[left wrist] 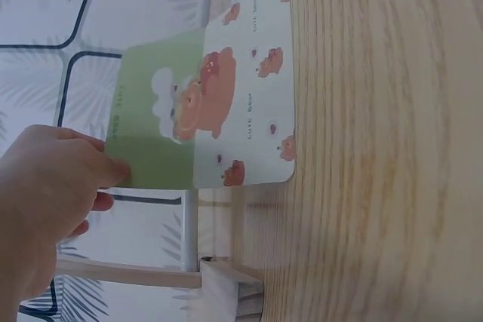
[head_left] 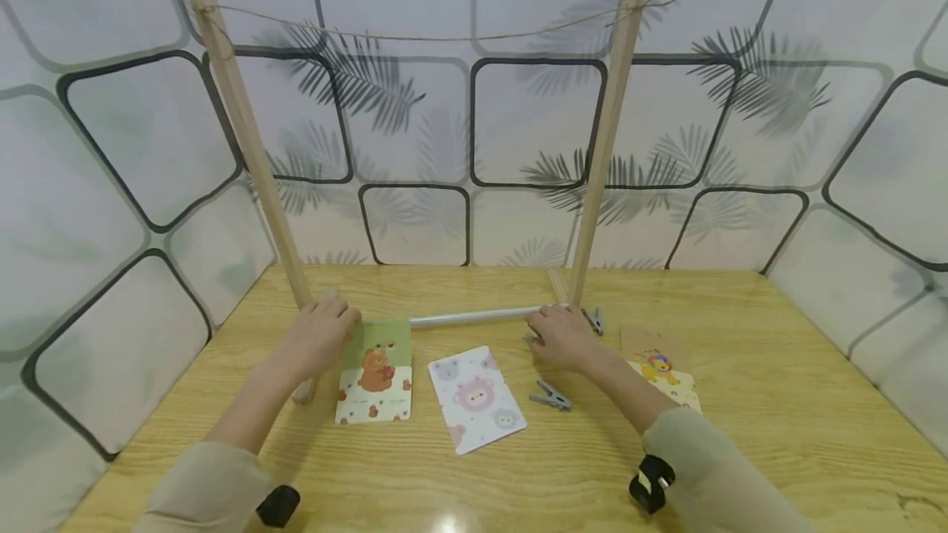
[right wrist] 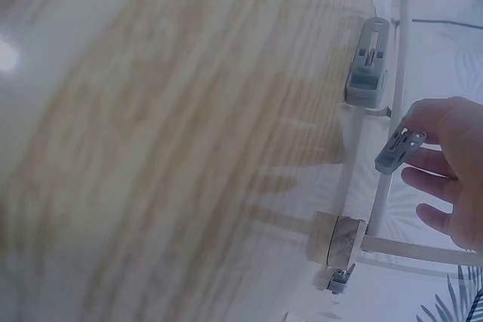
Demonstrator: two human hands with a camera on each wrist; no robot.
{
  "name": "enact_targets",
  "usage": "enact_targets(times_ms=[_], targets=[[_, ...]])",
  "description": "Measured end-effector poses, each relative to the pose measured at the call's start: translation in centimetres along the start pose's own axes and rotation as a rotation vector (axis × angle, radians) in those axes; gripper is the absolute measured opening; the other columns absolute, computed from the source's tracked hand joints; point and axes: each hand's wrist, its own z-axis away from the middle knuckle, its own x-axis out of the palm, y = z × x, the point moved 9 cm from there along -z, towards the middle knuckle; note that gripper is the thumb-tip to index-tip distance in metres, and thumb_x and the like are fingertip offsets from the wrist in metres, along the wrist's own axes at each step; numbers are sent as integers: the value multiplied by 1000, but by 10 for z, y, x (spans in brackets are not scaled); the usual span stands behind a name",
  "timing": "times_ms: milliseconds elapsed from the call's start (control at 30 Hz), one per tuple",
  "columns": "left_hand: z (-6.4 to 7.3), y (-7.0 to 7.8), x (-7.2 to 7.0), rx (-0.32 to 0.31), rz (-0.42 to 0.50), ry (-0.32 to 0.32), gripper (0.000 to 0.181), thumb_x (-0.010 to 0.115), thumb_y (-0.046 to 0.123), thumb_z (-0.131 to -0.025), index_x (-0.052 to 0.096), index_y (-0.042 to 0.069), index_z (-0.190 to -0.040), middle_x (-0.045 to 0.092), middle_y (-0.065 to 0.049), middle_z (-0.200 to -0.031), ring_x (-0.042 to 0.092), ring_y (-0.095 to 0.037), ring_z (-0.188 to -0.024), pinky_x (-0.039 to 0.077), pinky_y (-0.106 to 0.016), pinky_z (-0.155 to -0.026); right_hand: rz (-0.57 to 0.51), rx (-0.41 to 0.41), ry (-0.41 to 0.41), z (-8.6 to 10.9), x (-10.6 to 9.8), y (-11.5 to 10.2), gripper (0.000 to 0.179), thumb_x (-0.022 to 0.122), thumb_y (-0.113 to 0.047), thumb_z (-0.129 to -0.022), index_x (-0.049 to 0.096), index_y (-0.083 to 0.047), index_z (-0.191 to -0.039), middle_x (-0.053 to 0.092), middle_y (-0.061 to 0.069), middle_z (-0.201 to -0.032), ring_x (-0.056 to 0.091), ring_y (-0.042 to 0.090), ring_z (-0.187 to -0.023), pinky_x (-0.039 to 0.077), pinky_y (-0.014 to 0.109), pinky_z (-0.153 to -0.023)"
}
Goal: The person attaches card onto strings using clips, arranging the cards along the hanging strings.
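Note:
My left hand [head_left: 317,336] pinches the top left corner of a green and white booklet [head_left: 376,373] with a bear on its cover. In the left wrist view the booklet [left wrist: 219,111] stands tilted up, its white end down by the table. Between thumb and fingers, my right hand [right wrist: 456,164] holds a grey clothespin [right wrist: 400,148]. Another grey clothespin [head_left: 550,396] lies on the table just below that hand, and one more clothespin [head_left: 595,321] is by the right post's foot. A white card [head_left: 477,399] with pastel animal faces lies between the hands.
Two wooden posts [head_left: 248,138] [head_left: 607,138] stand at the back, with a sagging string [head_left: 415,39] between their tops. A white rod [head_left: 481,316] joins them low down. A brown and yellow booklet [head_left: 662,368] lies partly behind the right forearm. Patterned cloth walls surround the wooden table [head_left: 800,401].

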Motion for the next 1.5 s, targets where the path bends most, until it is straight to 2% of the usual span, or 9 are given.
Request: enact_targets(times_ms=[200, 333, 600, 733, 1000, 1167, 1333, 1500], targets=[[-3, 2, -9, 18, -79, 101, 16, 63, -7, -78, 59, -1, -93, 53, -12, -83, 54, -31, -83, 45, -46, -82, 12, -2, 15, 2, -6, 1, 30, 63, -21, -86, 61, -6, -112, 62, 7, -93, 59, 27, -89, 44, 47, -79], [-4, 3, -15, 25, -96, 170, 18, 64, -8, -75, 59, -1, -91, 55, -14, -83, 57, -33, -83, 45, -50, -83, 17, -12, 54, 2, -11, 1, 25, 63, -19, -84, 62, -6, -107, 62, 5, -88, 59, 24, -82, 45, 44, -76], [-4, 4, -32, 63, -103, 328, 17, 61, -11, -72, 59, -1, -87, 56, -14, -79, 58, -33, -76, 45, -49, -79, 7, -66, 179, 3, -25, 0, 26, 64, -13, -82, 61, -3, -105, 64, 9, -94, 60, 29, -91, 44, 49, -85], [-5, 3, -37, 69, -114, 347, 18, 59, -11, -72, 58, -2, -87, 56, -14, -78, 58, -33, -74, 44, -50, -80, 19, -108, 247, 3, -32, -3, 26, 66, -12, -81, 60, -3, -104, 64, 9, -94, 60, 29, -91, 44, 50, -86], [-4, 7, -49, 123, -111, 408, 31, 60, -20, -60, 56, -2, -85, 53, -13, -75, 55, -32, -70, 43, -50, -79, 90, -142, 341, 2, -42, -6, 27, 68, -13, -78, 62, -4, -102, 64, 8, -91, 60, 28, -88, 46, 47, -82], [-5, 6, -54, 118, -123, 414, 35, 62, -21, -55, 57, -2, -84, 55, -14, -76, 56, -33, -71, 43, -50, -80, 133, -156, 372, 0, -48, -8, 26, 68, -13, -77, 62, -5, -101, 64, 8, -90, 60, 27, -87, 46, 45, -79], [-7, 4, -64, 88, -153, 441, 29, 63, -17, -57, 57, -2, -81, 56, -15, -76, 56, -34, -72, 43, -51, -79, 106, -172, 406, -1, -60, -10, 25, 68, -12, -78, 61, -3, -100, 62, 9, -87, 59, 28, -84, 47, 46, -75], [-9, 3, -78, 77, -168, 505, 21, 62, -13, -62, 56, -3, -80, 52, -14, -73, 52, -34, -67, 42, -52, -78, 84, -183, 442, -3, -71, -11, 23, 68, -11, -76, 57, -3, -95, 60, 7, -81, 59, 28, -81, 46, 45, -75]])
